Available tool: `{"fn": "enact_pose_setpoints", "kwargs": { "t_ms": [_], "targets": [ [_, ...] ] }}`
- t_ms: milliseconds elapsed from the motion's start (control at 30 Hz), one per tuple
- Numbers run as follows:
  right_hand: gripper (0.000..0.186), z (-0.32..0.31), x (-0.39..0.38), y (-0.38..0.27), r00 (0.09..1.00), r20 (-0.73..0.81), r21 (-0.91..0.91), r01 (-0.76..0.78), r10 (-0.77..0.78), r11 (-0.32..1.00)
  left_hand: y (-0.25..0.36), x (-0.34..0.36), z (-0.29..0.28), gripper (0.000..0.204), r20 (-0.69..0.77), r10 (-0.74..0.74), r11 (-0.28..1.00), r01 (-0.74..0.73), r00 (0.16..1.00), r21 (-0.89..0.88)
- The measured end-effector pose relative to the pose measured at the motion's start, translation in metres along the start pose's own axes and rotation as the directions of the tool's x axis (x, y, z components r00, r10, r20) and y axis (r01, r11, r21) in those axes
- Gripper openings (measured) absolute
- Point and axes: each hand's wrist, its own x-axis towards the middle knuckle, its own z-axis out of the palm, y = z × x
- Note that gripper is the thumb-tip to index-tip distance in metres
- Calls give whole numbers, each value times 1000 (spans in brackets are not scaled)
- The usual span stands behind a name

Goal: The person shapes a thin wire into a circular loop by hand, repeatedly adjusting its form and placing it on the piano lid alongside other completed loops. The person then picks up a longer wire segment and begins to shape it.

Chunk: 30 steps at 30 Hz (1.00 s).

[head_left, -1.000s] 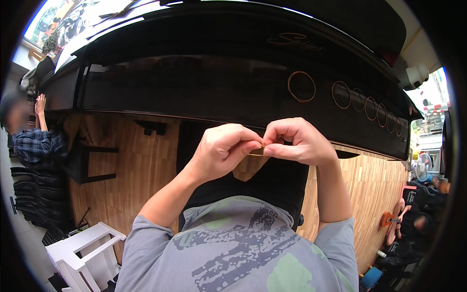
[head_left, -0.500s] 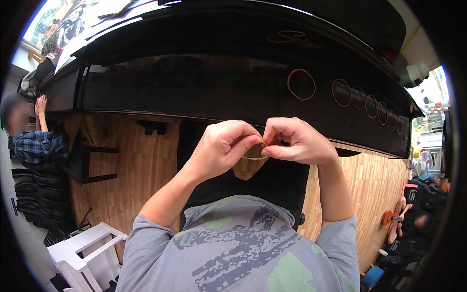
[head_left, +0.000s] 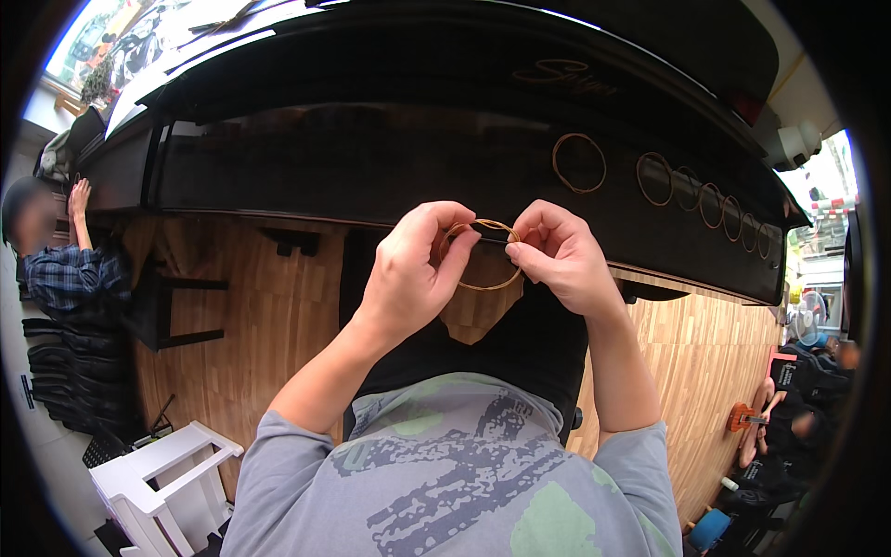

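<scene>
A thin bronze-coloured guitar string (head_left: 487,288), wound into a ring, is held up between my two hands in front of the black piano. My left hand (head_left: 415,269) pinches the left side of the coil between thumb and fingers. On the opposite side, my right hand (head_left: 564,265) grips it with thumb and fingertips near the top. Strands cross along the upper arc. Beyond my right hand, a similar coiled string (head_left: 583,191) lies on the piano's black surface. Further right is a row of several more coils (head_left: 711,205), partly overlapping.
The black piano (head_left: 353,167) stretches across the far side. At left another person (head_left: 70,278) in a plaid shirt stands by its end, near a black stool (head_left: 190,314). A white wooden stand (head_left: 167,483) is at lower left. A small orange string instrument (head_left: 740,417) appears at right.
My hands have moved apart and slightly up from where they met. The coil now shows as a wider ring between them, its upper arc in view.
</scene>
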Motion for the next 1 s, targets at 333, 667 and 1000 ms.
{"fn": "enact_pose_setpoints", "kwargs": {
  "t_ms": [333,667,1000],
  "targets": [
    [10,28,-4,6,845,-205,-857,89,-495,507,0,7,6,12,-36,117,982,-110,993,152],
    [8,24,-14,-7,995,-81,-338,29,-60,941,-2,4,-10,20,230,-185,933,244,955,-264],
    [8,21,-9,1,992,-83,-92,86,-94,992,-7,8,-14,26,403,-280,734,465,871,-495]
  ]
}}
